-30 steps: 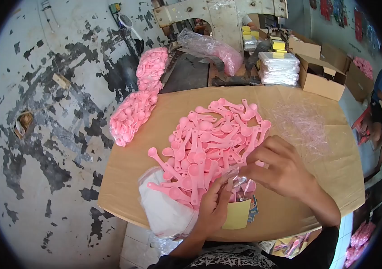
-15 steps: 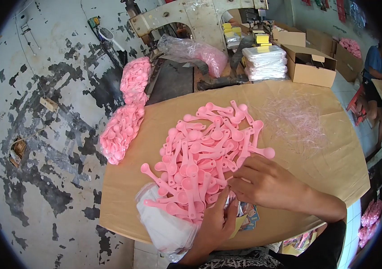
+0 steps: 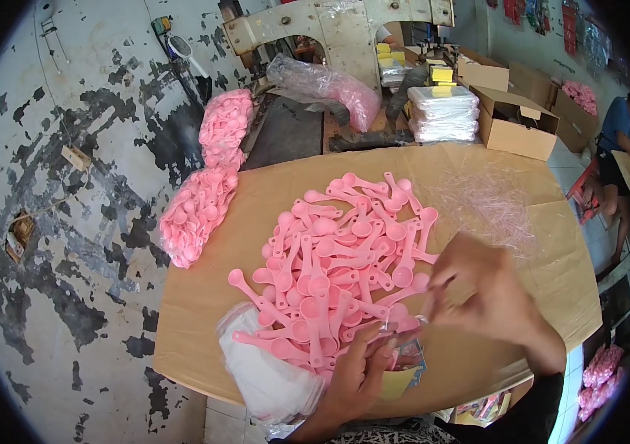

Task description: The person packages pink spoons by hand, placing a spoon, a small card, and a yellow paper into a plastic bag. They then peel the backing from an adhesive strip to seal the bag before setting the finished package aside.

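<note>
A heap of pink measuring spoons (image 3: 329,266) lies across the middle of the table. My left hand (image 3: 359,374) is at the heap's near edge, its thumb and fingers closed on a small clear plastic packet (image 3: 392,333). To the right of it hovers my right hand (image 3: 485,296), smeared by motion, with thumb and fingertips pinched together. A thin clear piece may be in that pinch, but I cannot make it out. Beneath the packet are a yellow card (image 3: 398,383) and printed cards (image 3: 417,355). White plastic bags (image 3: 259,377) lie left of my left hand.
Loose clear strips (image 3: 485,203) are scattered at the table's right. Bagged pink spoons (image 3: 200,214) lean at its left edge. Behind stand a machine (image 3: 344,37), stacked clear packs (image 3: 444,115) and an open cardboard box (image 3: 518,122). A seated person (image 3: 614,148) is at far right.
My right hand has pulled away from the left one, up and to the right. The left hand has stayed near its place with the packet. The whole view has shifted slightly.
</note>
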`<action>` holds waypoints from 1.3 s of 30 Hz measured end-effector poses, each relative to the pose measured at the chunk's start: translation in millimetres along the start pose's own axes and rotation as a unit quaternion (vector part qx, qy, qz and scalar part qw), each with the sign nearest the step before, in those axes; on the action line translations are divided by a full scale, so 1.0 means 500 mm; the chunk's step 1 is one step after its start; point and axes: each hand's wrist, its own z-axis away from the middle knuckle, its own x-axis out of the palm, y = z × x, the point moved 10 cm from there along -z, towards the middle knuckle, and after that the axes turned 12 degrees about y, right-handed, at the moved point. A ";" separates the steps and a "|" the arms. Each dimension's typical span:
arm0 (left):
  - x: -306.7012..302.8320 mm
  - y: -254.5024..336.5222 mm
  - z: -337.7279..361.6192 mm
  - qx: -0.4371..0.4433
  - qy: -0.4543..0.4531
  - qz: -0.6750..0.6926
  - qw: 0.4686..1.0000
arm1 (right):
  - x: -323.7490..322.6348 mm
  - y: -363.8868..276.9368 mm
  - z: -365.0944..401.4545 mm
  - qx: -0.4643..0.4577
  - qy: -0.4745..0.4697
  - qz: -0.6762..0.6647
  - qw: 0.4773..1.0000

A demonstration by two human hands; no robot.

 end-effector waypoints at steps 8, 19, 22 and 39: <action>-0.028 0.015 -0.007 0.037 0.011 0.083 0.996 | -0.064 0.303 0.092 0.168 -0.133 0.070 0.974; -0.026 0.015 -0.024 0.039 0.008 0.099 0.994 | 0.030 0.053 0.076 0.125 -0.031 -0.147 0.981; -0.011 0.019 -0.020 0.038 -0.008 0.100 0.994 | 0.117 0.026 0.125 0.161 -0.104 -0.173 0.966; -0.033 0.006 0.001 0.055 -0.029 0.068 0.996 | 0.084 0.067 0.124 0.196 -0.064 -0.255 0.945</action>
